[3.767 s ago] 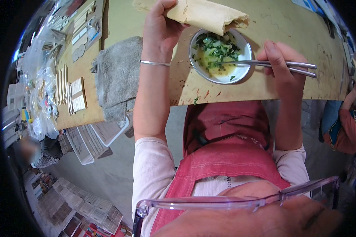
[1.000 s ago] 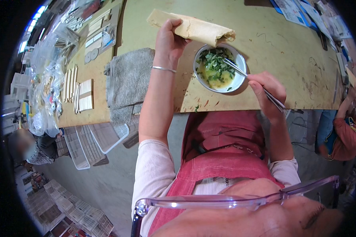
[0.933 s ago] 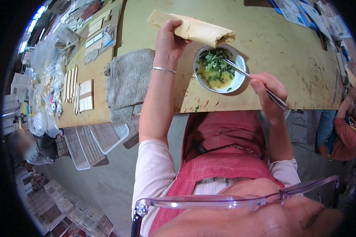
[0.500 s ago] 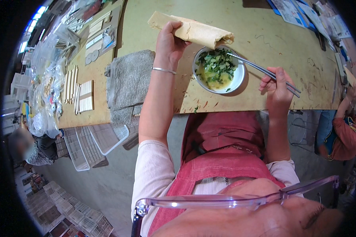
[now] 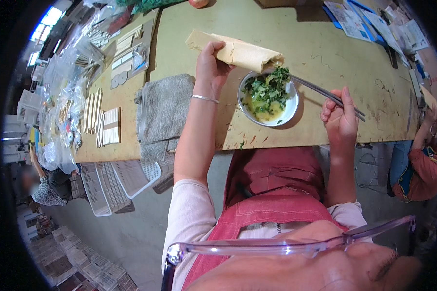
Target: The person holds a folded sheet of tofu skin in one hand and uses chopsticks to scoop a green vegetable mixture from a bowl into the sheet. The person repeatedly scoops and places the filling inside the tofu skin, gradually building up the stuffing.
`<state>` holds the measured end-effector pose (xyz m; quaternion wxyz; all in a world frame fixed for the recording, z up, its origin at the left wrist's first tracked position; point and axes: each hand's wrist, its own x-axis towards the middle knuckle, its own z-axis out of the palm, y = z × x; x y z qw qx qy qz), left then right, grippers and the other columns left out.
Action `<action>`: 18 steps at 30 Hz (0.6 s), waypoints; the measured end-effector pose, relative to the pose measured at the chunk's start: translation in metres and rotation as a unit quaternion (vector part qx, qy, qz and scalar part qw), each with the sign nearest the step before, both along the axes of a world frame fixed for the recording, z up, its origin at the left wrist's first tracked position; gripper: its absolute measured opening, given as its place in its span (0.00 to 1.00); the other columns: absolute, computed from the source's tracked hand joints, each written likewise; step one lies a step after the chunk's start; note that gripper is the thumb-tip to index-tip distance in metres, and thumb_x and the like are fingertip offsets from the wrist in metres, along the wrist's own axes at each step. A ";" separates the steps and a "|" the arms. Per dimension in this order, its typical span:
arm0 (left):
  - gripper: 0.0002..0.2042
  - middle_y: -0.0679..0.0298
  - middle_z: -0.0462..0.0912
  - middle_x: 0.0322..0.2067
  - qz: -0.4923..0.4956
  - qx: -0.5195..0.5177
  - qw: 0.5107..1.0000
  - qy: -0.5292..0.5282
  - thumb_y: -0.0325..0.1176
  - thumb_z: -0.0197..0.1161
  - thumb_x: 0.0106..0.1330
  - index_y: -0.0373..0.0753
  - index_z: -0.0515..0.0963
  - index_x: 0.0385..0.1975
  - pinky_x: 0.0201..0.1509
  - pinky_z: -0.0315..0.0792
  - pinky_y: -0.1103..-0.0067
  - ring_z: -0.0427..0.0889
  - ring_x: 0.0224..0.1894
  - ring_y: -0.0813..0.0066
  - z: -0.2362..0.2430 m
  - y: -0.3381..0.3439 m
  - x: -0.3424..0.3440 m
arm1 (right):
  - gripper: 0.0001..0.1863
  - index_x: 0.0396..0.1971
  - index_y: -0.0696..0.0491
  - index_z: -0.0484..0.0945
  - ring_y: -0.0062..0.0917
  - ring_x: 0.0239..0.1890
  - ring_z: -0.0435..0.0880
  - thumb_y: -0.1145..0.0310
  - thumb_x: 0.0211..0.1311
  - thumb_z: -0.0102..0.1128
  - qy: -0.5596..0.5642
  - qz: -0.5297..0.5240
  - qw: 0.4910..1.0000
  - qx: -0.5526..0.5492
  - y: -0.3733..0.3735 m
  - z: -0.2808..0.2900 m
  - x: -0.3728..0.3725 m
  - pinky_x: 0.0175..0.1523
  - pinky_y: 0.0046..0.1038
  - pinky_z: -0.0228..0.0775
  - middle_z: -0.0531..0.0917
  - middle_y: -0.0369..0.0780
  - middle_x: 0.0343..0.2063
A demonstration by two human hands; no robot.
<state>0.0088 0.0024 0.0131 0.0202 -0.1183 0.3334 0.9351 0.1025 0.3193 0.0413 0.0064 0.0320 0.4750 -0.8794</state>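
My left hand [image 5: 211,65] grips a pale rolled flatbread [image 5: 243,51] above a white dark-rimmed bowl [image 5: 290,109] of chopped leafy greens in yellowish liquid. My right hand [image 5: 340,116] holds metal chopsticks [image 5: 315,88], whose tips are among a clump of greens [image 5: 279,76] raised at the bowl's far rim, just below the torn end of the roll. Whether the clump touches the roll I cannot tell. A folded grey towel [image 5: 165,116] lies left of the bowl on the worn yellowish table [image 5: 354,58].
At left are wooden sticks [image 5: 110,123], plastic bags [image 5: 53,150] and a parts board [image 5: 128,58]. Papers on blue boards [image 5: 354,22] lie at far right. Plastic crates [image 5: 131,179] stand below the table. A seated person [image 5: 422,174] is at right, another [image 5: 51,189] at left.
The chopsticks have swung flatter and lifted greens toward the roll's torn end. My right hand's grip has turned, thumb upward. The whole view has shifted, with the table lower in the picture.
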 end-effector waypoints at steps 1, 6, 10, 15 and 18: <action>0.20 0.47 0.79 0.50 0.001 0.000 1.000 0.002 0.31 0.52 0.62 0.25 0.70 0.51 0.62 0.71 0.67 0.79 0.53 0.56 0.003 0.001 0.001 | 0.18 0.35 0.58 0.78 0.24 0.19 0.74 0.56 0.72 0.50 -0.001 0.002 1.000 -0.008 0.000 0.002 0.000 0.24 0.26 0.66 0.78 0.38 0.20; 0.16 0.53 0.82 0.43 -0.009 -0.019 1.000 0.012 0.35 0.50 0.65 0.30 0.73 0.46 0.52 0.74 0.68 0.82 0.46 0.61 0.010 0.006 0.004 | 0.17 0.35 0.54 0.79 0.22 0.20 0.72 0.55 0.72 0.50 -0.022 0.013 0.999 -0.041 0.003 0.011 0.001 0.23 0.24 0.63 0.75 0.35 0.20; 0.15 0.54 0.82 0.43 -0.031 -0.012 0.999 0.028 0.34 0.52 0.65 0.30 0.73 0.46 0.54 0.74 0.66 0.82 0.46 0.62 0.006 0.003 0.002 | 0.17 0.35 0.53 0.78 0.20 0.21 0.70 0.55 0.73 0.49 -0.007 0.021 0.998 -0.051 0.005 0.017 0.002 0.23 0.24 0.62 0.73 0.34 0.20; 0.15 0.57 0.82 0.43 0.005 -0.045 0.999 0.012 0.34 0.56 0.65 0.31 0.73 0.47 0.54 0.76 0.66 0.82 0.46 0.64 0.007 0.008 0.005 | 0.17 0.35 0.53 0.78 0.20 0.22 0.70 0.54 0.73 0.48 0.000 0.032 0.997 -0.063 0.003 0.027 0.000 0.23 0.23 0.62 0.72 0.33 0.20; 0.15 0.58 0.82 0.43 -0.021 -0.042 0.998 0.032 0.34 0.58 0.66 0.32 0.73 0.47 0.53 0.77 0.66 0.83 0.46 0.65 0.007 0.009 0.004 | 0.17 0.35 0.53 0.78 0.20 0.22 0.70 0.55 0.73 0.49 0.002 0.028 0.996 -0.079 -0.002 0.035 -0.002 0.24 0.23 0.62 0.72 0.33 0.20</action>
